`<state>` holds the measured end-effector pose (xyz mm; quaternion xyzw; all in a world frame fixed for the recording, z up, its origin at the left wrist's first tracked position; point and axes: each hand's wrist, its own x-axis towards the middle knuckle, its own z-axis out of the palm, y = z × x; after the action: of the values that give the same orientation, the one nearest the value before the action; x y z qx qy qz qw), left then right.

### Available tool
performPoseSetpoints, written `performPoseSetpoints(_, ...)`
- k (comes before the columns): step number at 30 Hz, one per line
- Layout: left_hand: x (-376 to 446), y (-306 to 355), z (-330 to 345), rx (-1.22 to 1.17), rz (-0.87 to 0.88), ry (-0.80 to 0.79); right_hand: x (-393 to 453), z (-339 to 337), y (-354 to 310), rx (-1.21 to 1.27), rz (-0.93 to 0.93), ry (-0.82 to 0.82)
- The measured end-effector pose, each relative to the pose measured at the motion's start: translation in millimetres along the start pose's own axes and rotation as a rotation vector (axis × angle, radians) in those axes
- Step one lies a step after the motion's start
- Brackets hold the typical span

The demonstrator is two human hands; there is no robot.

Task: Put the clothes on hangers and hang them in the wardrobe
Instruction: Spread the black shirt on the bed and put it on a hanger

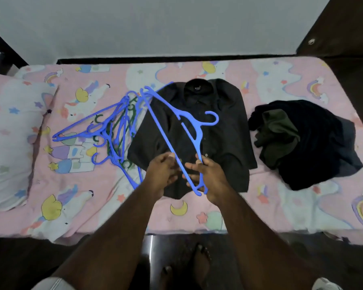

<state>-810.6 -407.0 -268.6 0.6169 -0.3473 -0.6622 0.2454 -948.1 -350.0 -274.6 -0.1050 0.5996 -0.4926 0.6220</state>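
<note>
Bed (197, 218) with pink patterned sheet, pale wall behind, dark frame at both ends; pillow (11, 130) at left edge. Black shirt (197, 105) laid flat at centre, collar toward wall. Blue hanger (190, 130) held above shirt: right hand (210, 176) grips its near end, left hand (164, 172) apparently pinches the bar, though blurred. Heap of hangers (111, 130) left of shirt; pile of dark clothes (306, 141) right, with bare sheet between
</note>
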Motion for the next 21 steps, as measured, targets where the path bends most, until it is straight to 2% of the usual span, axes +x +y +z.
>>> performPoseSetpoints(11, -22, -76, 0, -0.035, -0.109, -0.041, -43, -27, 85, 0.093, 0.110, 0.180)
performPoseSetpoints(21, -43, -114, 14, -0.123, -0.182, 0.074, -80, -47, 135, 0.121, 0.120, 0.422)
